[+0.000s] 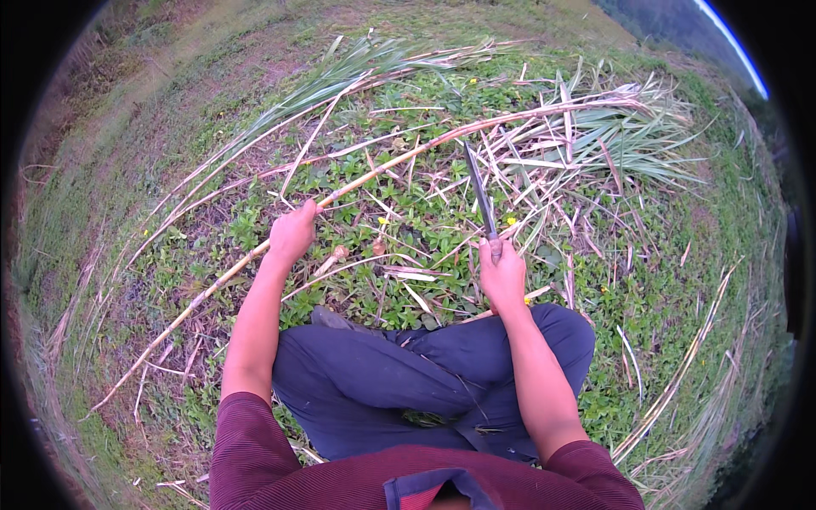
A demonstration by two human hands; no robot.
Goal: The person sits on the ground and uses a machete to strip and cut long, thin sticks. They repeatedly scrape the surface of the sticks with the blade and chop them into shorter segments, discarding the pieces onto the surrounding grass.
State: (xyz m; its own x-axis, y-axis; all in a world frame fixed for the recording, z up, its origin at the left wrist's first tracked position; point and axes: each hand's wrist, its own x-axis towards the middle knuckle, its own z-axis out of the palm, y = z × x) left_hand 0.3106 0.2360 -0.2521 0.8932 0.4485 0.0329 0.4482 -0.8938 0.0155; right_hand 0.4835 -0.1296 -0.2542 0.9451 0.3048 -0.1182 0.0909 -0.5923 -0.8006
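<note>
My left hand (293, 232) grips a long pale cane stalk (399, 161) near its middle. The stalk runs from the lower left up to a leafy top (612, 127) at the upper right. A long knife (480, 194) points away from me, its dark blade over the stalk, held by the handle in my right hand (501, 274). I am crouched, with my knees in dark blue trousers (425, 374) below both hands.
Several more cut stalks with dry leaves (357, 72) lie across low green plants (408, 229) with small yellow flowers. Another stalk (680, 374) lies at the right. Bare soil and grass (127, 119) spread to the left.
</note>
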